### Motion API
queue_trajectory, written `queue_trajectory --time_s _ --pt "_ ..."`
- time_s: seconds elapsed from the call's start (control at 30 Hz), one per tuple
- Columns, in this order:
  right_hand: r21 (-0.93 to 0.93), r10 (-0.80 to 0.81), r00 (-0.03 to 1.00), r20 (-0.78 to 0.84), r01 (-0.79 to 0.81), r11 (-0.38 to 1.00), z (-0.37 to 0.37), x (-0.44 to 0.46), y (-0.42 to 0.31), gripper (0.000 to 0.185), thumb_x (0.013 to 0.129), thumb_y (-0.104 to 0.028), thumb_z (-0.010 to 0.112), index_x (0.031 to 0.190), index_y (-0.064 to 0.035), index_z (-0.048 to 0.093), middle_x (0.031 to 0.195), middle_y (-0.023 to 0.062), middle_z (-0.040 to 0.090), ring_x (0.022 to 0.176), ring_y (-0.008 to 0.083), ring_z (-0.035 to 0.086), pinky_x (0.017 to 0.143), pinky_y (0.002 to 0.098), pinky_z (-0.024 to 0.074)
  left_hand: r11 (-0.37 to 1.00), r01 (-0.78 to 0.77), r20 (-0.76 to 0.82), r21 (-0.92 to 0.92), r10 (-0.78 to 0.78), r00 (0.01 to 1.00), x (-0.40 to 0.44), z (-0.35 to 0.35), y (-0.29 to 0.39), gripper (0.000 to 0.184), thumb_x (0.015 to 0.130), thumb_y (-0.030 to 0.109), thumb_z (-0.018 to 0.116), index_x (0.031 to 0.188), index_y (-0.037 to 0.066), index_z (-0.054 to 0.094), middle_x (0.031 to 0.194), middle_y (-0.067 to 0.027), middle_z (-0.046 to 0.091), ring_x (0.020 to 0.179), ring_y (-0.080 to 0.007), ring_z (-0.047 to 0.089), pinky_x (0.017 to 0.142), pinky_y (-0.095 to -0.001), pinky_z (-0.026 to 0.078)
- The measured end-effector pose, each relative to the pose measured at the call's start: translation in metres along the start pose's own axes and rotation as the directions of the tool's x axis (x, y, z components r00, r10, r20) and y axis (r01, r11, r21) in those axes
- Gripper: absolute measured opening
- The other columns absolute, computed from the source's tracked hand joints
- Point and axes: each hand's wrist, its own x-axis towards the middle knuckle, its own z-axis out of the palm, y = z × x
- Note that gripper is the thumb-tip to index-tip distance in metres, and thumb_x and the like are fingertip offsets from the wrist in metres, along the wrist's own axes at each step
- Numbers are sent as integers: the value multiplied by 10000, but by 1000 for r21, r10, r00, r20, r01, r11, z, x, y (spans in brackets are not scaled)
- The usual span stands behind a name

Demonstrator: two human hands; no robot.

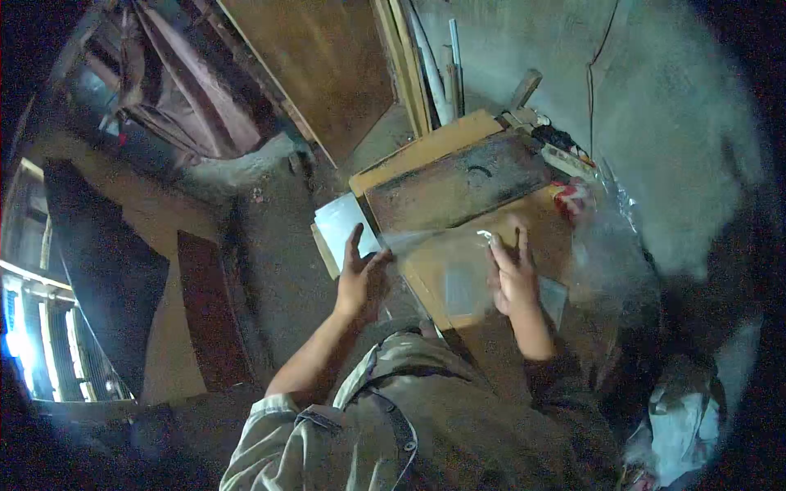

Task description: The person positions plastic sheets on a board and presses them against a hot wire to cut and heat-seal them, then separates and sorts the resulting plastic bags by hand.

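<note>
My left hand (363, 277) is at the left side of the table, its fingers and thumb apart, just in front of a stack of white sheets (342, 222). Over the table's middle is my right hand (514, 282), palm partly turned up and fingers spread. A small bright white curl (485, 236) shows at one of its fingertips; I cannot make out what it is. A pale translucent streak (409, 238) runs between the hands, too blurred to name. Below them, a greyish flat rectangle (460, 290) lies on the brown tabletop (426, 270). Another pale rectangle (554, 299) is partly hidden by my right forearm.
A dark worn board (458, 184) lies across the table's far part. Red and white packaging (573, 199) sits at the right. Wooden strips and pipes (442, 78) lean at the wall beside a large brown panel (315, 69). A white bag (684, 425) is at lower right.
</note>
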Motion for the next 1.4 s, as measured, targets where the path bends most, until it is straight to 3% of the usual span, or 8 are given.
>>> queue_trajectory --time_s 0.43,0.6,0.7,0.8,0.93,1.1,1.23,1.4 --pt "-281 153 946 286 -70 957 88 181 -47 376 851 -112 603 1217 -93 521 1069 53 566 834 101 525 630 233 418 996 -76 -82 -44 72 994 122 3 79 417 887 120 557 1285 35 468 1062 -106 634 448 -73 403 407 -239 332" --pt "-42 -315 773 551 403 914 137 147 -104 359 853 -90 579 1207 -51 535 1009 55 587 743 94 542 575 217 423 846 -533 -31 27 533 845 100 4 142 466 907 138 551 1327 -12 419 1329 -161 478 1175 -201 478 963 -287 381" --pt "93 -457 712 533 487 868 136 139 -78 450 866 -88 548 1297 -2 449 1191 118 570 607 49 486 485 202 387 809 -520 54 275 527 848 97 -15 113 451 918 150 536 1322 -18 427 1335 -158 474 1184 -201 475 978 -296 378" --pt "-442 -21 877 480 263 858 85 186 -7 457 871 -69 525 1312 -5 425 1266 128 537 561 39 456 460 191 371 932 -293 -64 211 313 948 140 -41 26 442 914 95 530 1317 -44 415 1344 -176 460 1228 -216 443 996 -303 364" --pt "-487 124 892 434 116 866 53 186 30 457 897 -56 482 1344 -24 394 1335 95 487 559 18 400 419 168 307 956 -152 -105 251 183 978 138 -38 -26 451 885 -17 522 1316 -65 400 1352 -189 448 1257 -225 413 1006 -303 351" --pt "-577 151 890 431 143 804 22 192 54 462 899 -65 484 1348 -21 383 1345 106 477 499 9 387 415 170 324 821 -79 -41 565 124 991 131 -32 -45 551 850 27 577 1351 -28 355 1314 -213 481 1220 -236 461 986 -319 381" --pt "-632 60 884 463 283 721 -4 198 75 447 895 -55 489 1334 -38 408 1299 105 519 849 111 572 643 230 461 832 81 -69 549 -52 996 120 -20 -43 590 828 72 617 1353 -2 357 1312 -225 471 1198 -284 491 962 -345 419" --pt "-754 66 893 444 333 566 -10 192 73 452 909 -109 504 1347 -65 398 1291 99 528 987 180 588 771 300 475 608 -180 67 773 205 977 126 -25 -95 684 795 226 652 1368 32 333 1414 -224 320 1203 -399 443 986 -393 395"
